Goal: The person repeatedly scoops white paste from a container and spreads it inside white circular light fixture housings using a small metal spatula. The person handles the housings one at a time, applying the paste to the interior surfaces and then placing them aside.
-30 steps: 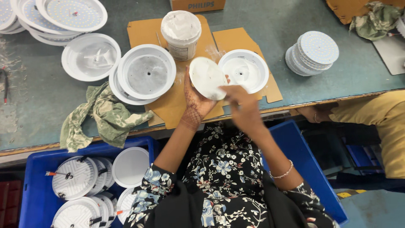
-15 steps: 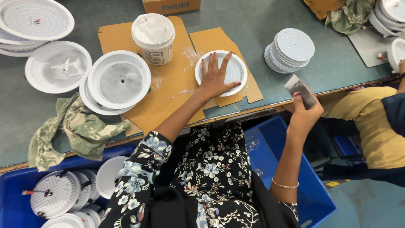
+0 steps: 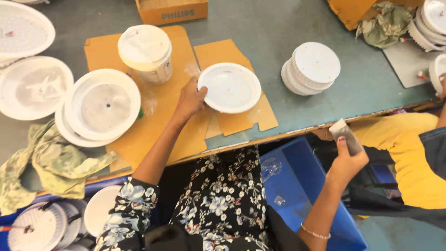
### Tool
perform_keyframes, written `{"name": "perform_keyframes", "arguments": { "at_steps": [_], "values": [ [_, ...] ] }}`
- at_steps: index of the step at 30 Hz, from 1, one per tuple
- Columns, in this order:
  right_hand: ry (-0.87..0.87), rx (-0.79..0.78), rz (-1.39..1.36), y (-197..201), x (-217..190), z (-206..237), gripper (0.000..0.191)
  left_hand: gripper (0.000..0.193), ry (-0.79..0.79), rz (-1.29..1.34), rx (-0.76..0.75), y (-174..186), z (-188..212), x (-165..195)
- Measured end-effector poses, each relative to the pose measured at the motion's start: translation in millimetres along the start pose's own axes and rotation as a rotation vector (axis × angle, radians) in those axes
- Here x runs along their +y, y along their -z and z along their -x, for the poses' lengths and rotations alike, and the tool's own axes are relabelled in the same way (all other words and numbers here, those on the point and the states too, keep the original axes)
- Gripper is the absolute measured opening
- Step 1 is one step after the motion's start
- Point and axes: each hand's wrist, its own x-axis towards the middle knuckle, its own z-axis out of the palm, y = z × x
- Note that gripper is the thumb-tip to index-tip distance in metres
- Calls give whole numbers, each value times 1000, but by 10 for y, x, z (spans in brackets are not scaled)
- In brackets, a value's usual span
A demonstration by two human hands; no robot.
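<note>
My left hand (image 3: pixel 189 101) grips the left rim of a round white lamp housing (image 3: pixel 229 87) that lies on a brown cardboard sheet (image 3: pixel 162 107) on the bench. My right hand (image 3: pixel 347 157) is off the bench edge, over a blue crate (image 3: pixel 302 186), and is closed around a small flat grey rectangular piece (image 3: pixel 346 135). A white tub with a smeared lid (image 3: pixel 145 53) stands on the cardboard just left of my left hand.
Stacked white lamp housings (image 3: pixel 100 109) sit at the left, a stack of round white discs (image 3: pixel 312 67) to the right. A green rag (image 3: pixel 44 162) hangs over the bench's front edge. Another person in yellow (image 3: pixel 404 153) is at the right. A cardboard box (image 3: pixel 172 10) sits at the back.
My left hand slid from flat on top of the housing to its left rim. My right hand with the grey piece dropped lower beside the bench edge. The camera view shifted.
</note>
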Motion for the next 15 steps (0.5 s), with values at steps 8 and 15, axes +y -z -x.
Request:
{"name": "perform_keyframes", "arguments": {
  "at_steps": [8, 15],
  "values": [
    [-66, 32, 19, 222, 446, -250, 25, 34, -7, 298, 249, -1199, -1890, 276],
    [-53, 78, 43, 450, 711, -316, 24, 108, -451, 903, 73, -1753, -2578, 806]
  ]
}}
